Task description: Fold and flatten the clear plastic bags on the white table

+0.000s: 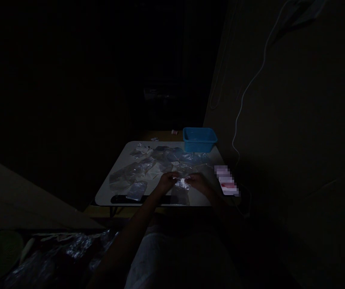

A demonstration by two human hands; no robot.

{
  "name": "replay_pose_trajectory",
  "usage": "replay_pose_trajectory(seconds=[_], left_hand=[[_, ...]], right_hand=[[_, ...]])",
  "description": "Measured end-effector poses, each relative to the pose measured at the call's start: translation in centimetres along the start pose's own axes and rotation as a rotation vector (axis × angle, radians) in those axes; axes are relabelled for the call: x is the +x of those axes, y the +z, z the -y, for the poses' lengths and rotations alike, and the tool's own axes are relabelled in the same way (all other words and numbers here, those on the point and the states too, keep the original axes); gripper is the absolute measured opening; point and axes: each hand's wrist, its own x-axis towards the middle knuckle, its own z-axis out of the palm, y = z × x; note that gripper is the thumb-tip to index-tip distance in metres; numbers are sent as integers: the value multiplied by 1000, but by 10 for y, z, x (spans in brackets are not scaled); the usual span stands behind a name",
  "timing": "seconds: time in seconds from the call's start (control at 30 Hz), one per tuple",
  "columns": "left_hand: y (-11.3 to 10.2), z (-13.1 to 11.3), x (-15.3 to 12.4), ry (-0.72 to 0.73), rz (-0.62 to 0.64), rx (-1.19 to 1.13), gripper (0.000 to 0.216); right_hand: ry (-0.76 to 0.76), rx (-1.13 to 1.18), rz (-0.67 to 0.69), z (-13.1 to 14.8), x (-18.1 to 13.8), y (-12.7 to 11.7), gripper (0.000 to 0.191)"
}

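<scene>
My left hand (pixel 168 180) and my right hand (pixel 197 181) meet over the near part of a low white table (pixel 106 194). Between them is a crinkled clear plastic bag (pixel 182 184), with the fingers of each hand closed on one side of it. Its lower part hangs down toward the table's front edge. Around the hands, several more clear plastic bags (pixel 124 176) lie spread and overlapping. A small folded plastic bag (pixel 137 190) rests at the front left, partly over a dark strip (pixel 118 199). The dim light hides the finer finger detail.
A blue plastic basin (pixel 199 140) stands at the table's back right corner. Right of the table is a lit phone (pixel 227 180), its screen blurred, near a white cable (pixel 243 96) along the wall. Shiny plastic (pixel 79 245) and a green round object (pixel 1 257) are at lower left.
</scene>
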Motion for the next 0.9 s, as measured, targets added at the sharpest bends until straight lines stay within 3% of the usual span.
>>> replay_pose_trajectory(seconds=[0.23,0.47,0.67,0.9], left_hand=[[-3,0,3,161,62,187,28],[-5,-5,9,322,166,297,23],[-14,2,0,588,223,501,28],[-17,2,-12,578,177,643,16]], right_hand=[[-60,-81,-2,-7,0,4,11],[-107,-198,-51,-4,0,2,13],[-162,-296,-134,1,-11,9,16],[-369,-522,-145,11,-26,13,25]])
